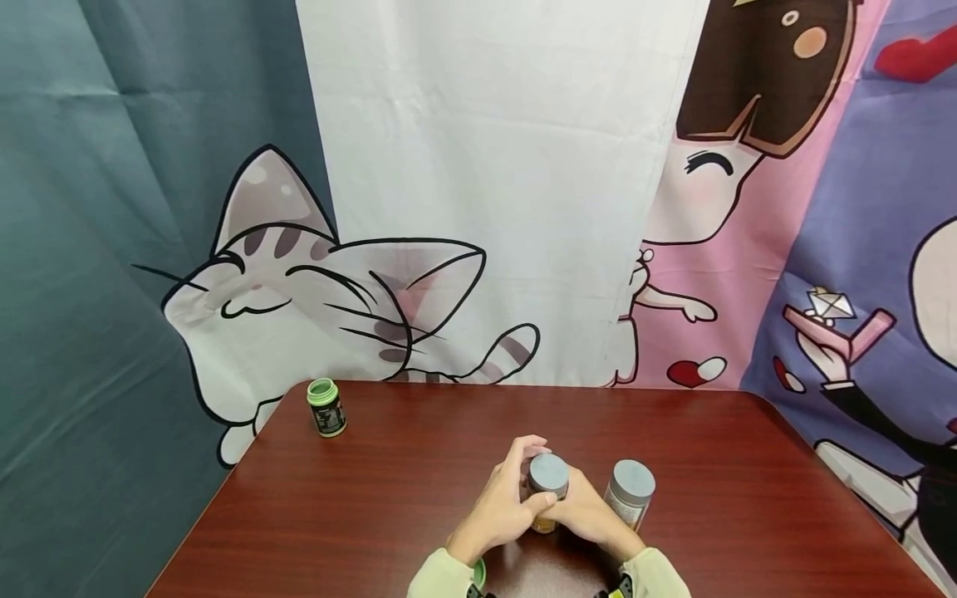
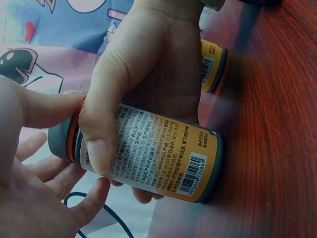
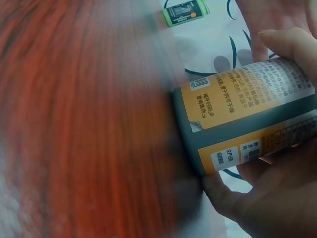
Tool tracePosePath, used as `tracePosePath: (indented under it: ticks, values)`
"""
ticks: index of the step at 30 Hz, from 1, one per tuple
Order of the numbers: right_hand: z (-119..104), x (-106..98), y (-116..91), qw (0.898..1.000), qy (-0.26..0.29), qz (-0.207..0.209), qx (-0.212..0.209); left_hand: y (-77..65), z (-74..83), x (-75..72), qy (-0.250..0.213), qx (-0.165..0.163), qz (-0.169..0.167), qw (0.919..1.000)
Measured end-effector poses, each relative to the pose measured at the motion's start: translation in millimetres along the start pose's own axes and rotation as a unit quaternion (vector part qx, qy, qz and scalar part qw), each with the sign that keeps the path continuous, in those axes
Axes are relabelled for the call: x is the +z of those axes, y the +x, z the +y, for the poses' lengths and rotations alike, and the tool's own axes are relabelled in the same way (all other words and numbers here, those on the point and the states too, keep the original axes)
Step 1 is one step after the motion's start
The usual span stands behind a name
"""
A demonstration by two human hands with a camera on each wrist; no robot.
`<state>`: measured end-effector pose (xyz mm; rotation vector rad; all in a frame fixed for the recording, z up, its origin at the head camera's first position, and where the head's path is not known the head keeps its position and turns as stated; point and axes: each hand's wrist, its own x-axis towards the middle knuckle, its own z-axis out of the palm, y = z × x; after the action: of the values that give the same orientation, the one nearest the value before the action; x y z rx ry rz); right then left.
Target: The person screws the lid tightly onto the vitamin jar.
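In the head view both hands surround an upright bottle (image 1: 549,473) with a grey lid, close over the table. Its orange label (image 2: 202,158) carries small print and a barcode, and an orange ring shows under the lid (image 2: 60,136). My left hand (image 1: 503,508) holds it around the lid, the thumb or index finger along the lid's edge and the other fingers spread round it. My right hand (image 1: 594,511) grips the bottle's body, its thumb across the label in the left wrist view. Just right of that hand stands a second grey-lidded bottle (image 1: 630,490), its lower part partly hidden.
A small green-and-black jar (image 1: 327,409), its green top apparently uncovered, stands at the table's back left corner. Part of a round green object (image 1: 479,573) shows beside my left sleeve. Behind the brown table (image 1: 419,448) hang printed cloths (image 1: 516,166).
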<state>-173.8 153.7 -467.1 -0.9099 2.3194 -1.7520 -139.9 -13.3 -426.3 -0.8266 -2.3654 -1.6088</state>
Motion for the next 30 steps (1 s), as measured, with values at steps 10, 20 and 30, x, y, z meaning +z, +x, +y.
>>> tracePosePath:
  ticks: [10,20,30]
  values:
    - [0.3,-0.2,-0.4,1.0,-0.021,0.001,-0.01,0.1,1.8,5.2,-0.003,-0.039,0.039,0.9985]
    - [-1.8,-0.1,1.0,1.0,-0.009,-0.006,-0.017,0.2,3.4,7.4,0.013,-0.053,0.084,0.9949]
    - [-3.9,1.1,0.6,1.0,-0.003,-0.004,-0.01,0.1,1.0,7.2,0.019,-0.036,0.079,0.996]
